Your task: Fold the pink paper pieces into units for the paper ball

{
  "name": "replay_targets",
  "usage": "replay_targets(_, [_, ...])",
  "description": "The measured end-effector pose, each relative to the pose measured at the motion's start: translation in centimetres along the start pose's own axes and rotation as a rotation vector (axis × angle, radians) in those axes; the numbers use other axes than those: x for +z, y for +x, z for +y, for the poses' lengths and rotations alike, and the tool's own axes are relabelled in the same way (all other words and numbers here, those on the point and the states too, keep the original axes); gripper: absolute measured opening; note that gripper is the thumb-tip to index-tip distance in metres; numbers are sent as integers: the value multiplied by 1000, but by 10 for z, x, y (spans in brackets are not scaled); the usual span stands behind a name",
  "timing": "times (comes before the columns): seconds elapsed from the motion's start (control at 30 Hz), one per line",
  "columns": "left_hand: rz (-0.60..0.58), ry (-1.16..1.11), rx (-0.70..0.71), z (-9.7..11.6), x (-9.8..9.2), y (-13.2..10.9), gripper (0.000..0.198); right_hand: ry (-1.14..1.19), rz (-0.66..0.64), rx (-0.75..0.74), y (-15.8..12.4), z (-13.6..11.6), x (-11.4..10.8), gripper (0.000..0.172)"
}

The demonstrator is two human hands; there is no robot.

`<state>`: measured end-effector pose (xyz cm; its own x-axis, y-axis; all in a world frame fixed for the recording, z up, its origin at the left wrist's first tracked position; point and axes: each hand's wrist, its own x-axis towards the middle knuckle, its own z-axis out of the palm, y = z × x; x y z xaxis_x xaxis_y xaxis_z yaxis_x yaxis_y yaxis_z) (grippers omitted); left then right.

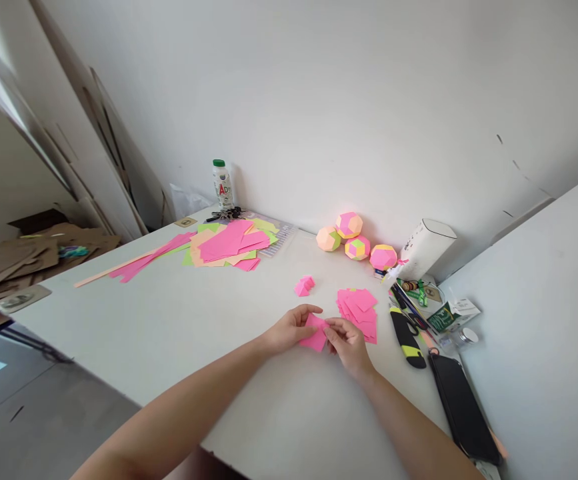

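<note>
Both my hands meet over a small pink paper piece (315, 337) lying on the white table (179, 333). My left hand (291, 328) pinches its left edge with closed fingers. My right hand (347, 341) pinches its right side. Just right of my hands lies a stack of pink cut paper squares (359, 311). A small folded pink unit (303, 286) sits a little farther back.
Several pink, yellow and green paper polyhedra (353, 239) stand by the wall. Loose coloured sheets (231, 243) and a bottle (222, 185) lie at the back left. A white box (426, 247), a yellow-black cutter (409, 337), a black phone (461, 407) and clutter sit at the right. Cardboard (23, 257) lies left.
</note>
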<state>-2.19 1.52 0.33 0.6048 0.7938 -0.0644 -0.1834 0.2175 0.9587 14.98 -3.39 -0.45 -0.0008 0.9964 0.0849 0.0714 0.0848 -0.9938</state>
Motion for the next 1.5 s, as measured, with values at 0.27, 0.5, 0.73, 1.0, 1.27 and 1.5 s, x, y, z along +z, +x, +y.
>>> replay_targets(0.27, [10,111,58,-3,0,1,47,31,-13,-3,1,-1,-1,24])
replay_targets(0.5, [-40,132,95,-1,-1,-1,40,-8,-3,-14,2,1,-2,18])
replay_targets(0.73, [-91,83,68,3,3,-3,25,-29,9,-8,0,1,0,23])
replay_targets(1.0, [-64,126,34,0,2,-4,24,-56,8,-12,0,0,0,22])
replay_targets(1.27, [-72,92,35,-2,3,-2,27,-63,15,-14,0,2,0,23])
replay_targets(1.5, [-40,67,30,-1,3,-1,26,-74,12,-7,0,2,0,24])
